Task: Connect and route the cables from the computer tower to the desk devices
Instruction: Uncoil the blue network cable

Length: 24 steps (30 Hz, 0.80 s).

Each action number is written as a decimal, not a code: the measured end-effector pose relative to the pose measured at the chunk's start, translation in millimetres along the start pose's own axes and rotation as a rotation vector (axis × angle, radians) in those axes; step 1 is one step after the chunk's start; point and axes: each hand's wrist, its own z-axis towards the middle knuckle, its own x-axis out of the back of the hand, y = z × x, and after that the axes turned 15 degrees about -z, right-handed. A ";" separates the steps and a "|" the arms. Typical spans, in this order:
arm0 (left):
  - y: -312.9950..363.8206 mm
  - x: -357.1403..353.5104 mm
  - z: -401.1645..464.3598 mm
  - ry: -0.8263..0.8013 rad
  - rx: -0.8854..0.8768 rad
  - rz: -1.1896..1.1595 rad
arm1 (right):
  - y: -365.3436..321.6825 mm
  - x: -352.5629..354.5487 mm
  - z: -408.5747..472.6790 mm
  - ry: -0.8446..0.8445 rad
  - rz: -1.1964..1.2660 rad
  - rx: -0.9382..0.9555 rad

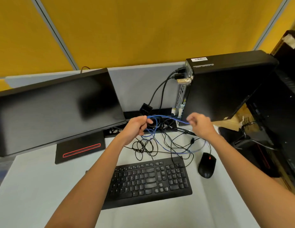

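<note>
A black computer tower (226, 89) stands at the back right of the desk, its rear ports facing left with two black cables and a DVI plug in them. A blue cable (168, 118) stretches between both hands and loops down onto the desk. My left hand (137, 125) grips one part of it. My right hand (201, 124) pinches its other part near the tower's base. A dark monitor (57, 109) stands at the left. A black keyboard (148, 180) and a black mouse (207, 165) lie in front.
Tangled thin black cables (146, 148) lie between the keyboard and a black cable tray (160, 111) at the desk's back. A small black adapter (145, 109) hangs from the tower's cables. Dark equipment (275, 129) crowds the right side. A yellow partition rises behind.
</note>
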 end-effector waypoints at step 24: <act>22.6 -21.8 40.1 -0.116 -0.079 -0.788 | -62.1 -54.9 -2.4 -0.175 -0.757 0.191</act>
